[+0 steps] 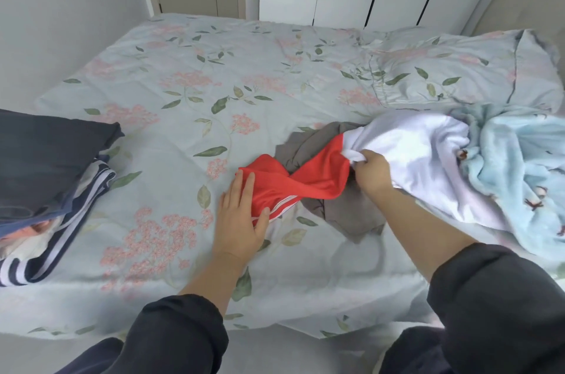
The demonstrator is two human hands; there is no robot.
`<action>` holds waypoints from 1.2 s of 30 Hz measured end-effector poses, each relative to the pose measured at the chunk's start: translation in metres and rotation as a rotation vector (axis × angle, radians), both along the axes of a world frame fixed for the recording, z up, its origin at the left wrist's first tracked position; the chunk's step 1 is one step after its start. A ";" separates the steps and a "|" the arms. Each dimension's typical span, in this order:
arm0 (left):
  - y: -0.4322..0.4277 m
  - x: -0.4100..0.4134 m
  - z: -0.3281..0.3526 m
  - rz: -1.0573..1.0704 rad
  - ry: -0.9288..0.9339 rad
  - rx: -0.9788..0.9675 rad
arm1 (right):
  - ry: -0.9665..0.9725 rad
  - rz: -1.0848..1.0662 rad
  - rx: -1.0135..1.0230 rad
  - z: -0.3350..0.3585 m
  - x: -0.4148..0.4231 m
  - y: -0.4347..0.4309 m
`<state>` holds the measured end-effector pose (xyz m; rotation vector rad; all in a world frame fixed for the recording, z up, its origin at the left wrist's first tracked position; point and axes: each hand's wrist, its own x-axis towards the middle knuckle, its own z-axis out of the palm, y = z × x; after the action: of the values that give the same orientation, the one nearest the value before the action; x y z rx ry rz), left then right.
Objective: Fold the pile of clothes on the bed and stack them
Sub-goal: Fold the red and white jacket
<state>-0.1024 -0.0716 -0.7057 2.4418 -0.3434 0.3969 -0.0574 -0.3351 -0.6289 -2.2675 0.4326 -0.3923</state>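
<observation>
Bed (183, 83): left hand (241, 214) presses red-white garment (305, 182), right hand (371, 172) seemingly gripping.

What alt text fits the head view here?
A person's left hand rests flat on a red garment on a floral bed while the right hand grips white fabric from an unfolded pile with a grey garment and a pale blue fleece. A stack of folded clothes sits at the left edge of the bed.
</observation>
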 end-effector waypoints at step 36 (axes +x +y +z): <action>0.034 0.010 0.036 0.170 0.158 -0.329 | -0.078 0.132 0.120 0.041 -0.038 0.019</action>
<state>-0.0929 -0.0372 -0.6701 2.1666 0.0001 0.3023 -0.0956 -0.3158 -0.5878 -2.1422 0.2577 -0.3761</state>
